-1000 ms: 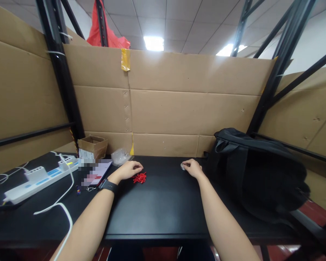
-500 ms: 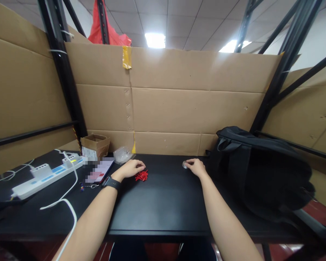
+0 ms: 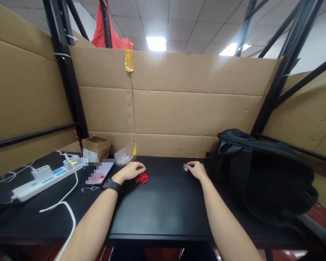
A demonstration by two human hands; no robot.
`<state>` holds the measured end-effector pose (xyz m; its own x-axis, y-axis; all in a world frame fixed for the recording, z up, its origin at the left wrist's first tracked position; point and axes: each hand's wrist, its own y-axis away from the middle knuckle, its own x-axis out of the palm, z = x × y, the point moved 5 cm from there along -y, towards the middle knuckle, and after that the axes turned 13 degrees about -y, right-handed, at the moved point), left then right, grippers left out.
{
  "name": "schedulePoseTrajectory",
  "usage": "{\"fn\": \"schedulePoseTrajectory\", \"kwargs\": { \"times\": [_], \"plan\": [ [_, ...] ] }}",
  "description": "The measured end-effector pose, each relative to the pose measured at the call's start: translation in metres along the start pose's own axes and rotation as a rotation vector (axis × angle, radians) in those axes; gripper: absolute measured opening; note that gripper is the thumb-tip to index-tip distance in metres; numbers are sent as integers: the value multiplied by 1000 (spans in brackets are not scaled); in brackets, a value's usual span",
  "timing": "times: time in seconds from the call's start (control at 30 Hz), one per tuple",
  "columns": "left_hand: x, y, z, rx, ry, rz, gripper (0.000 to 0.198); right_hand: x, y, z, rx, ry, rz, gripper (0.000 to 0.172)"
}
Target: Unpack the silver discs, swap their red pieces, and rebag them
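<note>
On the black table, my left hand [image 3: 132, 170] hovers at the upper left edge of a small pile of thin red pieces [image 3: 142, 177]. Its thumb and fingers are brought together; whether anything is between them is hidden. The wrist carries a dark watch [image 3: 113, 185]. Farther right, my right hand [image 3: 197, 169] pinches a small round silvery object [image 3: 185, 167] by its right side, at table level. It looks like a shallow ring or dish, too small to name surely. The red pile lies loose, apart from the silvery object.
At the left are a white power strip [image 3: 47, 182] with a white cable [image 3: 69, 209], a phone [image 3: 100, 173], a small cardboard box [image 3: 96, 145] and a clear plastic bag [image 3: 123, 157]. A black backpack [image 3: 263, 174] takes up the right side. A cardboard wall [image 3: 174, 108] closes the back.
The view has tilted up slightly, so everything sits a little lower. Both hands keep about the same places beside the red pile and at the silvery object.
</note>
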<state>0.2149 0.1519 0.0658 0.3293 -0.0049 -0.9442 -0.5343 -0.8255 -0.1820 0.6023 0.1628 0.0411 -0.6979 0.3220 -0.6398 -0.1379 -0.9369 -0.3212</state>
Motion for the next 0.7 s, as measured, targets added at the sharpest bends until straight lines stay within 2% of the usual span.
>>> {"fn": "schedulePoseTrajectory", "kwargs": {
  "times": [0.23,0.4,0.6,0.7],
  "plan": [
    [-1,-1,2,8,-23,-17,41,-1,0,-1,-60,-59,-8,20],
    [-1,0,2,4,-31,-33,41,5,0,1,-124,-28,-9,23],
    [0,-2,5,13,-44,-50,43,8,-2,-5,-103,-17,-21,25],
    [2,-3,11,-13,-126,-79,44,8,-2,-5,-103,-2,-23,25]
  ]
}}
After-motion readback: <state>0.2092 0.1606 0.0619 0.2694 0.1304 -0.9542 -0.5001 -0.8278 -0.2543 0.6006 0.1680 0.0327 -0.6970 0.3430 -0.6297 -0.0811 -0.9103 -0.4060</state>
